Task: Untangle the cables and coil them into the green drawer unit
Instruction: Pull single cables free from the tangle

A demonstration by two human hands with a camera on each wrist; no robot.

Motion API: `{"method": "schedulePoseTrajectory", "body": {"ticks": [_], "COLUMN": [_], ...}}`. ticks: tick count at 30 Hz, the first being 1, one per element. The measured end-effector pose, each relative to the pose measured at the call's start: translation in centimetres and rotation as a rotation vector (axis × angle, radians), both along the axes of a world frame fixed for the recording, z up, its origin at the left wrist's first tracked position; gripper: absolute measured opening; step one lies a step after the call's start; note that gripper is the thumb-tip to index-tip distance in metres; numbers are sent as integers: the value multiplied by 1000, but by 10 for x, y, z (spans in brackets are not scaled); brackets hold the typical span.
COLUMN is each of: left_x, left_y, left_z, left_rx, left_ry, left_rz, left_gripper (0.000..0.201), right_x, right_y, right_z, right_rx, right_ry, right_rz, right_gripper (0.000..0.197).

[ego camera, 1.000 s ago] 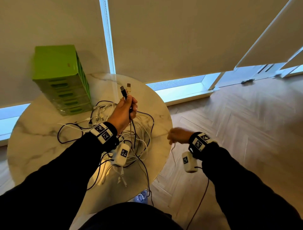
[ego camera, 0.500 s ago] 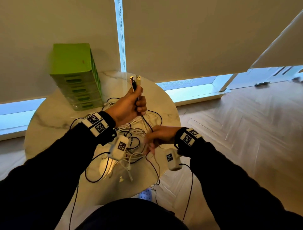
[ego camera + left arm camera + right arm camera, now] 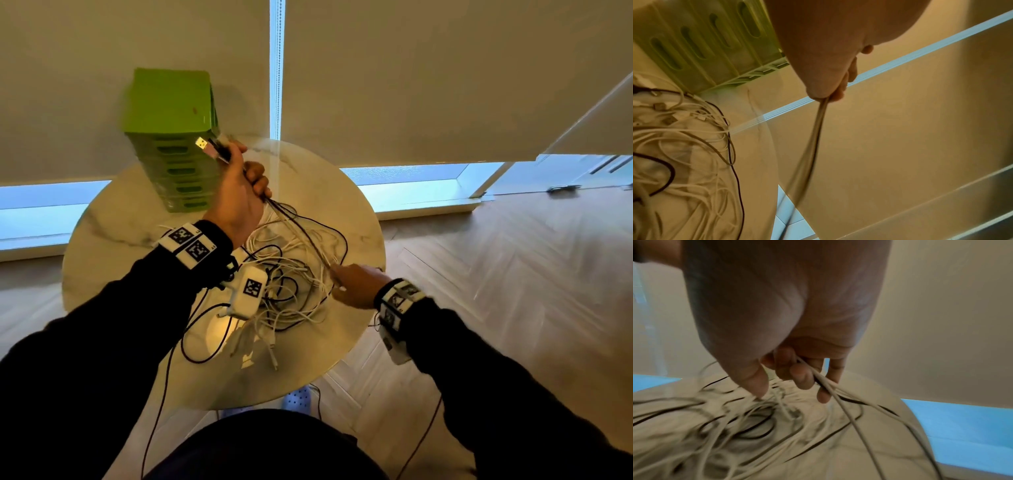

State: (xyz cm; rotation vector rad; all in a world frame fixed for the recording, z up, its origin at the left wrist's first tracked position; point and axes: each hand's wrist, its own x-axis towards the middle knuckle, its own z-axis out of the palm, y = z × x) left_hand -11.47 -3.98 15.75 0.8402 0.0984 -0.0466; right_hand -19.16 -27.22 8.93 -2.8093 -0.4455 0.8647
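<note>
Left hand (image 3: 239, 195) raised above the round marble table (image 3: 102, 246), fingers curling tight around two cables (image 3: 298, 233) below their USB plugs (image 3: 205, 145), right hand (image 3: 356, 286) pinching the same cables lower down, tangled pile (image 3: 291, 291) lying on the table, green drawer unit (image 3: 171, 113) standing at the back edge.

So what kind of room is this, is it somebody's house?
Probably a room in a home or flat, though I can't be sure. There's a round marble table, a herringbone wood floor, and roller blinds pulled down over low windows.
</note>
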Motion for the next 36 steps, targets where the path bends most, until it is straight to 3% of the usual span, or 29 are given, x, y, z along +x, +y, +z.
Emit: {"method": "schedulePoseTrajectory", "body": {"ticks": [3, 6, 9, 11, 13, 15, 21, 25, 28, 31, 36], "left_x": [9, 12, 12, 12, 15, 19, 30, 30, 32, 31, 29], "left_y": [2, 5, 15, 28, 41, 54, 67, 57, 55, 57, 62], "left_z": [-9, -32, -56, -64, -70, -76, -86, -90, -98, -109, -122], "left_rx": [44, 118, 195, 258, 284, 272, 319, 426, 467, 502, 543], "left_ry": [127, 205, 240, 291, 348, 384, 416, 403, 434, 440, 463], "left_rz": [110, 147, 83, 35, 45, 81, 82, 16, 9, -8, -16], "left_gripper": [38, 34, 32, 34, 33, 31, 34, 34, 35, 36, 35], "right_x": [-14, -28, -27, -15, 4, 31, 139, 198, 233, 260, 279], "right_y": [39, 69, 76, 69, 61, 50, 46, 79, 119, 152, 177], "right_z": [-19, -30, -39, -39, -31, -19, -8, -37, -65, -82, -102], "right_rx": [-27, -52, -79, -84, -43, 31, 243, 222, 273, 197, -166], "right_ry": [62, 145, 339, 465, 553, 572, 326, 82, -10, -141, -225], "right_rz": [154, 239, 236, 273, 296, 296, 137, 112, 163, 243, 489], "right_gripper": [39, 52, 64, 57, 35, 32, 38, 34, 51, 41, 24]}}
